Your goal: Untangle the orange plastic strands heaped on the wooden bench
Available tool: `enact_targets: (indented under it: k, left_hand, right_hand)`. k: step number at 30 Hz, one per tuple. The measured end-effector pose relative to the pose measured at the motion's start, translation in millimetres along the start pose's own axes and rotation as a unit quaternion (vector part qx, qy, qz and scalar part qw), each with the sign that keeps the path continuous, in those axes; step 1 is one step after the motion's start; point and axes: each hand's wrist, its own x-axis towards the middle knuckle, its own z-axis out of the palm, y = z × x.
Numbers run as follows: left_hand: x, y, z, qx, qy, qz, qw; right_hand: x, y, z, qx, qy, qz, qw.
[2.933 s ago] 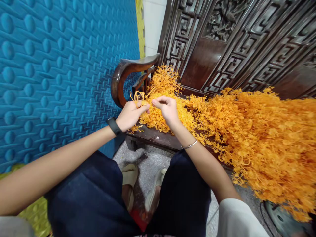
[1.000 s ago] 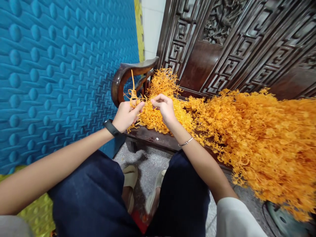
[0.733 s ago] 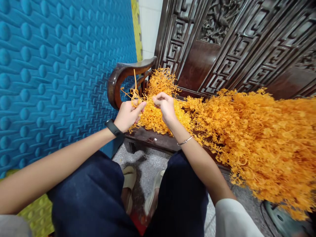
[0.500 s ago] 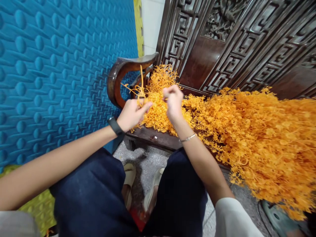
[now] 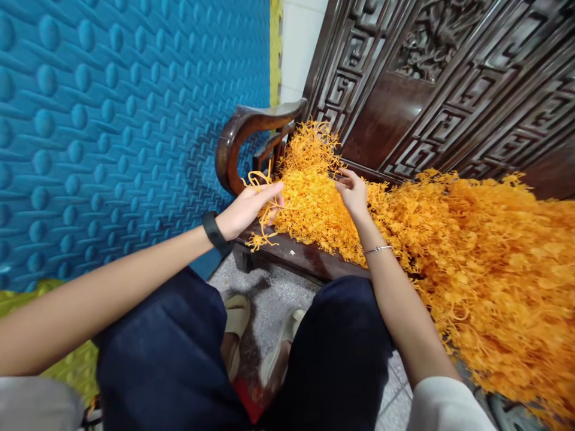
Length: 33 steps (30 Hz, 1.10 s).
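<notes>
A big heap of tangled orange plastic strands [image 5: 453, 239] covers the seat of a dark carved wooden bench [image 5: 309, 258]. My left hand [image 5: 247, 208], black band on the wrist, pinches a small bunch of orange strands [image 5: 259, 181] just above the bench's front left corner. My right hand [image 5: 354, 193], thin bracelet on the wrist, rests on the left end of the heap with its fingers spread among the strands. The two hands are about a hand's width apart.
The bench's curved armrest [image 5: 245, 129] rises behind my left hand, its carved backrest [image 5: 431, 78] behind the heap. A blue studded foam mat [image 5: 112, 120] stands upright on the left. My dark-trousered knees [image 5: 179, 353] and sandalled feet are below, on a speckled grey floor [image 5: 269, 287].
My right hand has let go of the bunch and moved right onto the heap, fingers now spread. My left hand keeps the bunch and has dropped slightly. The view has shifted a little.
</notes>
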Motion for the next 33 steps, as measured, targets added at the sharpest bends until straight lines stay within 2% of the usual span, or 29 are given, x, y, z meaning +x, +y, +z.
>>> enact_targets:
  k: [3,6,8,11,15,21,24,28,33]
  left_hand:
    - [0,0,0.5,-0.041,0.021,-0.012,0.999]
    - [2,1,3.4,-0.076,0.037,-0.015,0.996]
    - [4,1,5.4,-0.101,0.035,-0.004,0.994]
    - [6,2,7.3,-0.126,0.043,0.02,0.991]
    - [10,3,8.7,-0.102,0.065,0.045,0.992]
    - [12,4,15.5,-0.073,0.086,0.069,0.991]
    - [13,2,15.0,-0.044,0.077,0.062,0.994]
    - [15,-1,8.6,-0.035,0.085,0.034,0.995]
    - [14,0,3.4,-0.007,0.055,0.005,0.998]
  right_hand:
    - [-6,-36,9,0.005,0.024,0.027,0.999]
    - [-20,-96,19,0.075,-0.033,-0.032,0.996]
    - [-31,-134,23,0.101,-0.082,-0.033,0.991]
    - [-45,-166,27,0.077,-0.167,-0.056,0.981]
    - [-52,-167,34,0.017,-0.198,-0.094,0.976]
    - [-52,-153,46,0.026,-0.172,-0.073,0.982]
    - [-53,-152,46,0.07,-0.178,-0.043,0.981]
    - [-54,-152,39,0.16,-0.206,0.018,0.965]
    - [-48,-147,33,0.211,-0.138,0.083,0.964]
